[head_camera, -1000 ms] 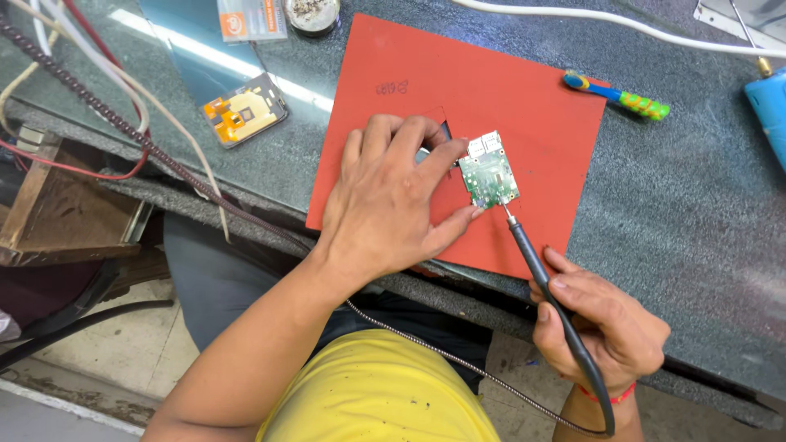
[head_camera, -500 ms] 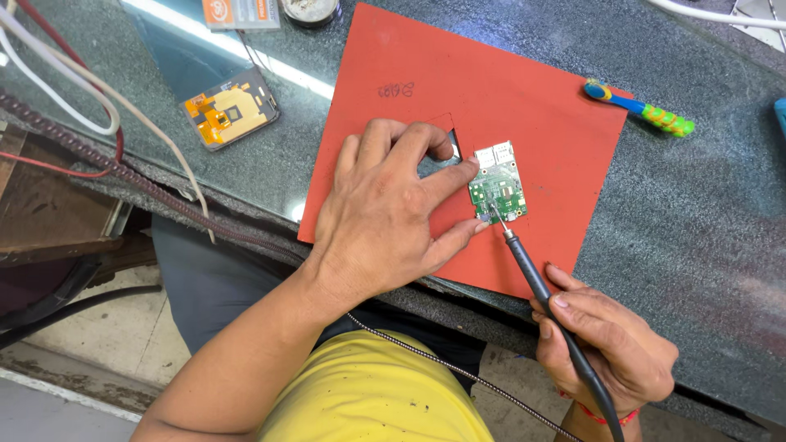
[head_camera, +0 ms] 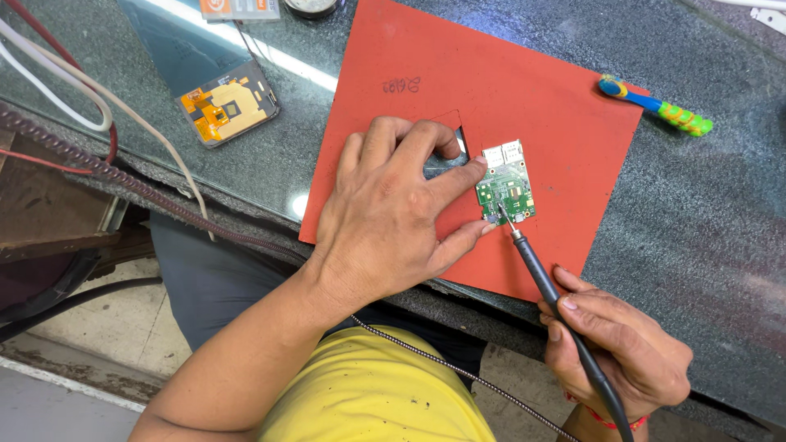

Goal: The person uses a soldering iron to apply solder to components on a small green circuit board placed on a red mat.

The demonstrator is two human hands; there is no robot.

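A small green board (head_camera: 507, 190) lies on a red mat (head_camera: 540, 90) spread over a dark stone bench (head_camera: 720, 205), toward the mat's near right part and just right of a square hole cut in the mat. The left hand (head_camera: 393, 213) rests flat on the mat over that hole, fingers spread; its index fingertip touches the board's left edge near the far end and its thumb tip touches the near left corner, so the board is pinched lightly from the side between them. The right hand (head_camera: 614, 352), nearer and to the right, off the bench edge, is closed around a black iron (head_camera: 547, 282) held like a pen, with thumb and fingers pressed together on the shaft. The iron slants up and left, and its thin metal tip meets the board's near half. Far right on the bench, well apart from the mat's corner, lies a blue and green toothbrush (head_camera: 655, 106). Far left, a phone screen (head_camera: 228, 105) with an orange flex lies face down on a glass sheet, near several cables (head_camera: 98, 115).
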